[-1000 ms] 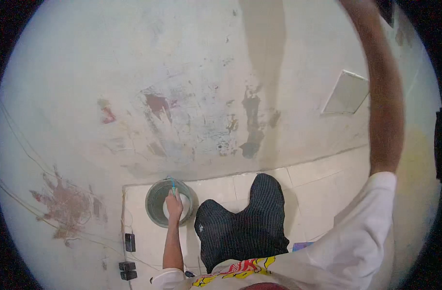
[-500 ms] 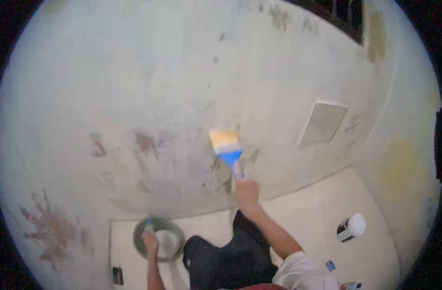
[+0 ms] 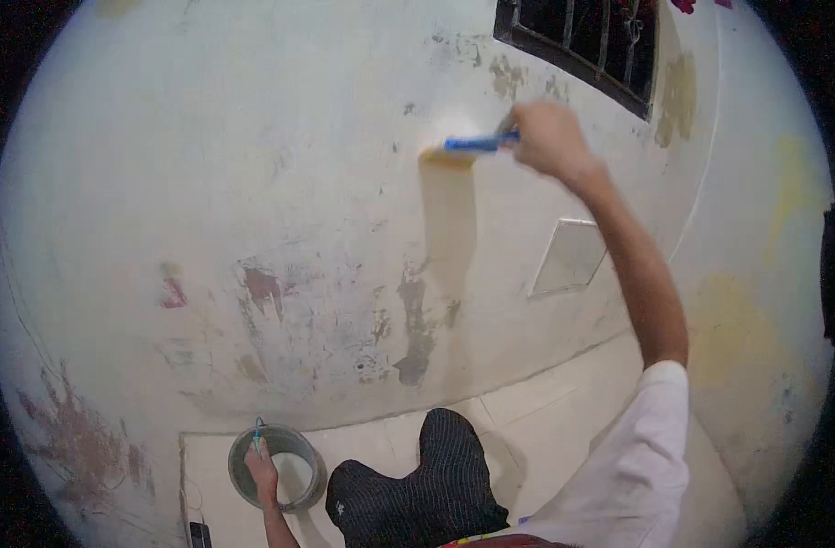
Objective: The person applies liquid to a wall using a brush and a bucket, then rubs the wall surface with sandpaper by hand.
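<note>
My right hand [image 3: 550, 137] is closed around the handle of a wide blue paintbrush [image 3: 477, 144], raised in front of the wall [image 3: 326, 137]. Its yellowish bristles [image 3: 449, 159] meet the wall surface, and a darker strip [image 3: 449, 210] runs down beneath them. Low on the left, my left hand [image 3: 263, 468] grips the blue-green handle of a grey bucket [image 3: 315, 470]. Pale liquid shows inside the bucket. My fingers cover part of that handle.
Dark peeled patches [image 3: 415, 329] mark the wall. A barred window [image 3: 591, 41] is at upper right, above a square panel [image 3: 571, 258]. My knees [image 3: 408, 493] are over the pale tiled floor [image 3: 545, 402]. A small black object [image 3: 199, 534] lies beside the bucket.
My right hand has moved up and to the right, carrying the paintbrush higher on the wall with its handle now pointing sideways. My left hand still grips the bucket handle. The view has shifted.
</note>
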Demonstrator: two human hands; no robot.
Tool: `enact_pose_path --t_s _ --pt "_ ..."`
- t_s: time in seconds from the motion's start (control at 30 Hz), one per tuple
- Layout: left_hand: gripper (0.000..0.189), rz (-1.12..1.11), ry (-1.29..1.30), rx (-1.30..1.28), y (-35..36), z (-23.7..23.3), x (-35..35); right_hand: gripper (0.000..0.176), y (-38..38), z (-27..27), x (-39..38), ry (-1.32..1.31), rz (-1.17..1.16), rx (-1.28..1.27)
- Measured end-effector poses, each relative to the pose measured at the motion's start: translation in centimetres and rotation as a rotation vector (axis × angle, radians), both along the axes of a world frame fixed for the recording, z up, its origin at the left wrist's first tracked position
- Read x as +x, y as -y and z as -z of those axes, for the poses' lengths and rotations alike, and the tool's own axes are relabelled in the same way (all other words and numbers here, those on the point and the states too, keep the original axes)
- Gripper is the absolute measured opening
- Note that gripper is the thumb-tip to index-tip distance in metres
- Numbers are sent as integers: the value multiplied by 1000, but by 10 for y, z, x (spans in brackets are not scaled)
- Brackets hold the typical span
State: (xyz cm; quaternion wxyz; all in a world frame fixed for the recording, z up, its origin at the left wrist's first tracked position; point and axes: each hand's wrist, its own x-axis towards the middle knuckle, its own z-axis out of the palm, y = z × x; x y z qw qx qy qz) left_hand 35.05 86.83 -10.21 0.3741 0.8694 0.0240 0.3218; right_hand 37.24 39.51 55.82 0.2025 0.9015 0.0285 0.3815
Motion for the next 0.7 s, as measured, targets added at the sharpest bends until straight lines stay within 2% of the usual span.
enact_pose_path --t_s 0.03,0.07,0.1,0.13,0.2,0.27,0.3,0.33,0.37,0.4,0.53,0.6,0.67,0.7 --pt "36 6 3 -6 5 -15 -4 20 -5 -21 -3 94 49 -49" --pt "37 -1 -138 -113 17 -57 -16 21 -9 -40 -6 189 99 -98" --pt "39 -6 -282 -216 23 -79 -22 21 -9 -60 -7 212 77 -146" --pt "39 0 -281 -214 14 -54 -15 20 -8 -79 -8 235 53 -190" --pt "44 -67 -262 -29 -20 21 2 23 -19 -111 -17 225 16 -141" --pt "46 -57 -212 -46 -39 48 4 15 -29 -137 -20 360 89 -89" --pt "48 -44 -161 -60 -42 46 2 18 -42 -144 -28 317 103 14" --pt "48 -54 -164 -56 -43 45 0 16 -40 -153 -26 377 104 -6" --pt "49 -64 -226 -116 -30 4 -8 16 -40 -160 -21 467 90 -5" --pt "50 -73 -290 -176 -24 -18 -13 17 -39 -163 -15 555 79 -4" --pt "49 -90 -152 -88 -27 -23 -16 17 -29 -149 7 653 61 79" --pt "48 107 -268 -494 -18 -71 -20 17 -14 -124 31 679 18 50" --pt "47 37 -267 -392 -23 -64 -15 13 7 -75 59 667 107 -234" --pt "47 -32 -265 -289 -27 -62 -17 29 1 -41 53 606 -23 -102"
